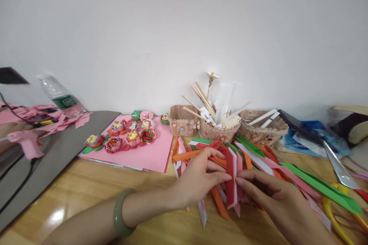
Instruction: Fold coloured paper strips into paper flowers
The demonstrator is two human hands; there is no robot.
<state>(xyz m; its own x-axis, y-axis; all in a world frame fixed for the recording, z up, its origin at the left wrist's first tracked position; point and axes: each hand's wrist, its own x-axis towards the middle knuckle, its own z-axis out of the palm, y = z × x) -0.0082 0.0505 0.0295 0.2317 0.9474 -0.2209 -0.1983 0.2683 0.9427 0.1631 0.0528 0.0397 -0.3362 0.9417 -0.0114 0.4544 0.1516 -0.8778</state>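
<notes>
Nearest the camera are two bare forearms, the left one wearing a bangle, both angled inward so the hands meet over a loose heap of strips. Between them stands a red strip, folded, white along its right edge, with pink paper just behind. Take that strip as the clock's centre.

From 9 o'clock, the left hand is clamped on it, thumb on the front face and fingers behind, probably to keep the layers flat. From 4 o'clock, the right hand has thumb and fingertips pinched on the right edge, seemingly to steady it upright; how much of the pink they also catch, I cannot tell.

More strips, among them a long green one, fan out towards 3 o'clock, likely kept loose for easy picking. Yellow handles lie at 4 o'clock, near the right wrist.

Three baskets line the wall from 11 to 1 o'clock; the middle one props sticks upright, presumably to save room. At 10 o'clock, paper flowers sit grouped on a pink sheet, perhaps to protect them. Just past 9 lies a glue gun, another person's hand beside it.
</notes>
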